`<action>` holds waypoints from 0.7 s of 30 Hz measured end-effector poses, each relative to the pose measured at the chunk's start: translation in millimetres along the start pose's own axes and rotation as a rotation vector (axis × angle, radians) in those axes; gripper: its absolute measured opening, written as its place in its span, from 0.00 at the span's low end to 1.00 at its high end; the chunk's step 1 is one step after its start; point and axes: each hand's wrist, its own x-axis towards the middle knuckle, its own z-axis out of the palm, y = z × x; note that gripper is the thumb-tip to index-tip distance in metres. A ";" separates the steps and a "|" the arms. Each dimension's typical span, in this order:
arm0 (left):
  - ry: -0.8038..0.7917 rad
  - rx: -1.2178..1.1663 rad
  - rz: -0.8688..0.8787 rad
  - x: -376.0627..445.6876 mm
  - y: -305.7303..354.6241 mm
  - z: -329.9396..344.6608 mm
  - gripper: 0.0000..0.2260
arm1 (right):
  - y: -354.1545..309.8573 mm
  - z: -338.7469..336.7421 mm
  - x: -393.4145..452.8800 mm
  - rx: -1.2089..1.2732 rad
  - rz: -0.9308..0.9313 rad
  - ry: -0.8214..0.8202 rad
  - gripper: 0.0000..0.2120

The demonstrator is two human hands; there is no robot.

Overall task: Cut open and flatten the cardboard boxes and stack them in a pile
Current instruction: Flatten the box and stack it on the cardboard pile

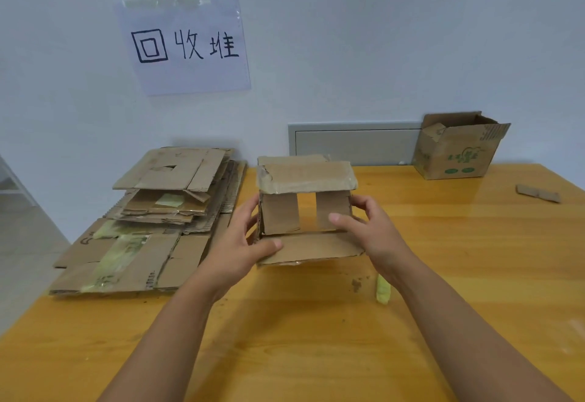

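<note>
A small brown cardboard box point(307, 180) with its flaps folded out is held above the middle of the wooden table point(443, 259), its open end facing me. My left hand point(243, 243) grips its left side, thumb on the lower flap. My right hand point(370, 227) grips its right side, thumb across the right inner flap. To the left lies a pile of flattened cardboard point(152, 218), several sheets high. Another box point(456, 148) with green print stands open at the back right against the wall.
A handwritten paper sign point(186, 43) is taped to the wall above the pile. A yellow-green strip of tape point(383, 289) lies on the table under my right wrist. A cardboard scrap point(538, 194) lies at the far right. A grey wall panel point(354, 143) sits behind the table.
</note>
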 end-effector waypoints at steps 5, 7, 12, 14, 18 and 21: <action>-0.036 0.346 0.143 -1.7 -1.3 8.0 0.43 | -0.7 6.9 2.3 -0.414 -0.004 0.071 0.41; -0.004 0.453 0.167 -1.7 -0.2 15.4 0.45 | 2.3 12.4 5.3 -0.499 -0.030 0.185 0.40; 0.263 0.389 0.196 2.9 2.1 29.9 0.40 | 4.2 23.0 -0.3 -0.472 -0.074 0.247 0.29; 0.354 0.377 0.143 5.8 7.4 32.3 0.39 | 2.1 24.6 -4.7 -0.417 -0.096 0.239 0.23; 0.475 0.398 0.104 11.2 11.7 37.2 0.36 | 2.2 23.5 -6.1 -0.399 -0.153 0.237 0.22; 0.520 0.358 0.100 13.9 9.6 43.5 0.35 | 2.5 25.4 -4.4 -0.472 -0.140 0.283 0.34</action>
